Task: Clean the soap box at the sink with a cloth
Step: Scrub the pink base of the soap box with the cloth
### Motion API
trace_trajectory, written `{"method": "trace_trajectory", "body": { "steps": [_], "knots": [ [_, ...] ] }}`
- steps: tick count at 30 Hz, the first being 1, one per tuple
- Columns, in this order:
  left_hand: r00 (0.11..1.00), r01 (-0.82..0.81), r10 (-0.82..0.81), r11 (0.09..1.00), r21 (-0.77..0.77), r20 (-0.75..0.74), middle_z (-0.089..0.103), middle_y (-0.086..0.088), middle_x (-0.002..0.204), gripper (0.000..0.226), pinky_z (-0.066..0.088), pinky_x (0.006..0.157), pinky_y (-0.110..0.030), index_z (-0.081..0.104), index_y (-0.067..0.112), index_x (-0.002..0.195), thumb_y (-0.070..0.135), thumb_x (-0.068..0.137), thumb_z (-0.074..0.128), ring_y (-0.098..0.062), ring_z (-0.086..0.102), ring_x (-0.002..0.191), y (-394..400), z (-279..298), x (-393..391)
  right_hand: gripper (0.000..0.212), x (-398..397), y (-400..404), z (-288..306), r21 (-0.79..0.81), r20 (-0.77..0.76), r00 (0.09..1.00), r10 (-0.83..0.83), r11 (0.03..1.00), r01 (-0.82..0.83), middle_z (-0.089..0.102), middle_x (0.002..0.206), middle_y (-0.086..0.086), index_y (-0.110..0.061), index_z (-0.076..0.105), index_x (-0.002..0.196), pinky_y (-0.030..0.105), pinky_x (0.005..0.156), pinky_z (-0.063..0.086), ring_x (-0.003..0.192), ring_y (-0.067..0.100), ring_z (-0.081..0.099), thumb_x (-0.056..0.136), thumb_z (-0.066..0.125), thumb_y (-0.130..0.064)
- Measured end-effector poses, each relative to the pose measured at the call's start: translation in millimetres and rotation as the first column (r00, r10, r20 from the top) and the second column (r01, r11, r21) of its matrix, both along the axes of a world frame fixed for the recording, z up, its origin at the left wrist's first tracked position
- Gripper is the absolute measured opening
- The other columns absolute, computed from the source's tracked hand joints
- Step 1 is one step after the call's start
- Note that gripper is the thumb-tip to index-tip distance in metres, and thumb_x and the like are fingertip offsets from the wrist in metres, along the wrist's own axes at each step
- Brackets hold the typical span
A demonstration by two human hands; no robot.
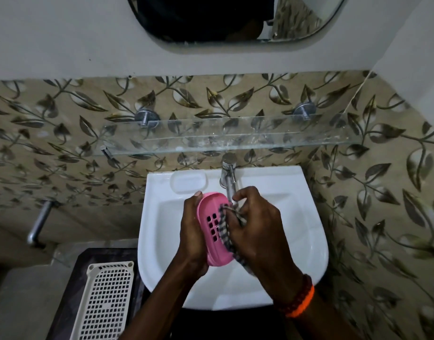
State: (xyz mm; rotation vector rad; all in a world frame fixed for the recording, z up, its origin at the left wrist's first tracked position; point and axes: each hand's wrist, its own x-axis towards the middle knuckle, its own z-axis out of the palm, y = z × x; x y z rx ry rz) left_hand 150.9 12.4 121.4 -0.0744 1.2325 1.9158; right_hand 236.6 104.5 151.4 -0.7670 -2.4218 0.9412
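Note:
A pink plastic soap box with square drain holes is held on its edge over the white sink. My left hand grips it from the left side, fingers curled round its back. My right hand holds a checked grey-and-white cloth bunched in its fingers and presses it against the box's right side. A tail of the cloth hangs below the box.
A chrome tap stands at the sink's back, right behind my hands. A glass shelf juts from the leaf-patterned tile wall above. A white perforated tray lies left of the sink, and a metal pipe sticks out at far left.

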Motion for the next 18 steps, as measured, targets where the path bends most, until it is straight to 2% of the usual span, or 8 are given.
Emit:
{"method": "trace_trajectory", "body": {
  "steps": [1,3,5,8,11,13,16,18],
  "knots": [
    [1.0,-0.025,0.025,1.0,-0.009,0.001,0.078,-0.012,0.087,0.069,0.062,0.063,-0.031,0.08,0.009,0.099,0.067,0.078,0.047,-0.023,0.075,0.072,-1.8,0.2,-2.6,0.03,5.1,-2.9,-4.3,-0.071,0.075,0.997,-0.017,0.997,0.023,0.06,0.077,-0.011,-0.028,0.05,0.109,0.018,0.058,0.052,0.068,0.005,0.061,0.088,0.072,-0.023],
    [0.999,-0.047,0.047,0.999,-0.011,-0.014,0.075,-0.016,0.095,0.08,0.06,0.067,-0.034,0.071,0.002,0.116,0.067,0.077,0.047,-0.028,0.071,0.079,-5.0,2.2,-9.0,0.037,11.4,-6.0,-11.0,-0.168,0.151,0.988,-0.016,0.985,0.041,0.056,0.071,-0.013,-0.031,0.05,0.109,0.007,0.057,0.046,0.063,-0.002,0.056,0.084,0.077,-0.023],
    [0.998,-0.054,0.053,0.998,-0.039,-0.016,0.071,-0.02,0.102,0.082,0.055,0.077,-0.039,0.07,0.0,0.121,0.068,0.08,0.048,-0.034,0.066,0.09,-4.9,4.6,-9.4,0.028,10.8,-2.7,-9.0,-0.132,0.091,0.996,-0.017,0.991,0.029,0.063,0.079,-0.01,-0.024,0.06,0.103,0.002,0.057,0.041,0.066,-0.001,0.057,0.084,0.079,-0.02],
    [1.0,0.017,-0.017,0.999,-0.047,-0.016,0.077,-0.016,0.093,0.064,0.058,0.075,-0.034,0.082,0.01,0.094,0.064,0.076,0.052,-0.029,0.073,0.084,-2.2,0.8,2.3,0.006,-0.9,4.9,0.3,0.094,-0.125,0.992,0.028,0.995,-0.017,0.066,0.09,0.003,-0.01,0.069,0.092,0.02,0.072,0.053,0.078,0.009,0.06,0.089,0.074,-0.01],
    [0.996,0.09,-0.09,0.996,0.014,-0.012,0.08,-0.008,0.081,0.049,0.061,0.06,-0.026,0.085,0.019,0.079,0.055,0.084,0.052,-0.02,0.077,0.072,-1.6,-5.5,7.9,0.006,-8.9,8.3,7.0,0.337,-0.206,0.953,0.221,0.931,-0.143,0.061,0.089,0.005,-0.004,0.068,0.089,0.037,0.068,0.057,0.077,0.021,0.062,0.094,0.064,-0.004],
    [0.989,0.13,-0.13,0.992,-0.004,-0.064,0.081,-0.005,0.082,0.047,0.06,0.06,-0.026,0.084,0.022,0.079,0.053,0.094,0.052,-0.016,0.078,0.074,-2.6,-7.6,6.7,0.012,-5.9,8.6,3.8,0.501,-0.213,0.911,0.354,0.84,-0.209,0.055,0.088,0.005,-0.002,0.066,0.088,0.037,0.064,0.055,0.075,0.023,0.06,0.095,0.057,-0.004],
    [0.965,0.161,-0.186,0.977,-0.139,-0.184,0.083,-0.005,0.101,0.053,0.059,0.077,-0.029,0.085,0.025,0.096,0.063,0.094,0.047,-0.018,0.079,0.095,-6.2,-5.5,5.4,0.009,2.4,14.3,-4.9,0.453,-0.211,0.908,0.361,0.859,-0.236,0.063,0.09,0.009,-0.002,0.071,0.095,0.033,0.073,0.057,0.081,0.022,0.064,0.095,0.062,-0.003],
    [0.952,0.173,-0.213,0.967,-0.188,-0.218,0.081,-0.009,0.116,0.068,0.055,0.096,-0.038,0.082,0.024,0.111,0.078,0.089,0.047,-0.023,0.075,0.112,-5.7,-3.1,2.8,0.01,8.6,17.2,-7.3,0.399,-0.225,0.931,0.288,0.899,-0.182,0.066,0.094,0.01,-0.002,0.073,0.099,0.018,0.085,0.053,0.087,0.017,0.064,0.09,0.07,0.003]
  ]
}}
